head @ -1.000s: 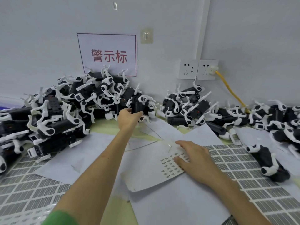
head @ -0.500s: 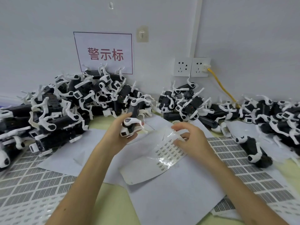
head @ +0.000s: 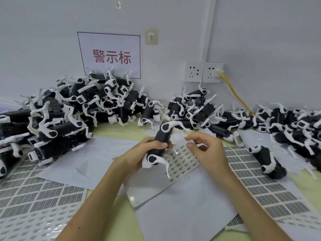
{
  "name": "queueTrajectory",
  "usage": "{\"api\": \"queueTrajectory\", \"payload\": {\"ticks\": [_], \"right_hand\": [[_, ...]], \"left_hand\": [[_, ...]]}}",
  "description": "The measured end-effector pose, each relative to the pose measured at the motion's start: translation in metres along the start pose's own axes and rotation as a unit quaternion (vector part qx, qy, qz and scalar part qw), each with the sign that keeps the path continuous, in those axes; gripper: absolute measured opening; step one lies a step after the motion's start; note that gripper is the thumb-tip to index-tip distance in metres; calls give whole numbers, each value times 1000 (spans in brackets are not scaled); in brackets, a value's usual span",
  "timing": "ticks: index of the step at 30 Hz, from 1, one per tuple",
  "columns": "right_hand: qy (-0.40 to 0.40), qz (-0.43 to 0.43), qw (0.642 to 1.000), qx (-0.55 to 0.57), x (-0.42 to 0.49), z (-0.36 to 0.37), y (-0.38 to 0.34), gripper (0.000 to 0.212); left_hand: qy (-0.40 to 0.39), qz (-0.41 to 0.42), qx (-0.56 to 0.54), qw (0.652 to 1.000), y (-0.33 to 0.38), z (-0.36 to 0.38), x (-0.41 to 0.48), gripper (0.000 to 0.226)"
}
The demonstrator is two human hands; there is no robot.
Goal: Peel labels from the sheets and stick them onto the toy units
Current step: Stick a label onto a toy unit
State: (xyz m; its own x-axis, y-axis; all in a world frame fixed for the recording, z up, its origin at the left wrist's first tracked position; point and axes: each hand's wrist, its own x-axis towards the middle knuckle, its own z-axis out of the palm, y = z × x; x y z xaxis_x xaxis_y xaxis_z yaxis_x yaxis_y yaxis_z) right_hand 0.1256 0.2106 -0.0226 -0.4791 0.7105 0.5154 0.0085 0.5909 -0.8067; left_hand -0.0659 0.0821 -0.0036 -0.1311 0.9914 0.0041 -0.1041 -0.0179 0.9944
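Worktop centre: left hand, back from the pile, grips 1 toy unit over the label sheet; right hand pinches a seemingly peeled label, so sticking looks next.

Glossy white label sheet: print too small to read; part hidden behind black-and-white toy unit. Grey gridded sticker sheets: cut by left edge.

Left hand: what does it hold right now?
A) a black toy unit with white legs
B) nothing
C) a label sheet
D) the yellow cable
A: the left hand grips a black toy unit with white legs, lifted above the label sheet.
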Motion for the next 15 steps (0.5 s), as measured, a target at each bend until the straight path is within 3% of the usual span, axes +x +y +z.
{"api": "queueTrajectory", "payload": {"ticks": [10, 15], "right_hand": [[-27, -64, 988, -135, -3, 1, 5, 17], [-29, -60, 990, -121, -5, 3, 6, 16]], "left_hand": [[8, 13, -19, 1000, -1, 4, -1, 43], [-2, 1, -34, 999, -1, 6, -4, 38]]}}
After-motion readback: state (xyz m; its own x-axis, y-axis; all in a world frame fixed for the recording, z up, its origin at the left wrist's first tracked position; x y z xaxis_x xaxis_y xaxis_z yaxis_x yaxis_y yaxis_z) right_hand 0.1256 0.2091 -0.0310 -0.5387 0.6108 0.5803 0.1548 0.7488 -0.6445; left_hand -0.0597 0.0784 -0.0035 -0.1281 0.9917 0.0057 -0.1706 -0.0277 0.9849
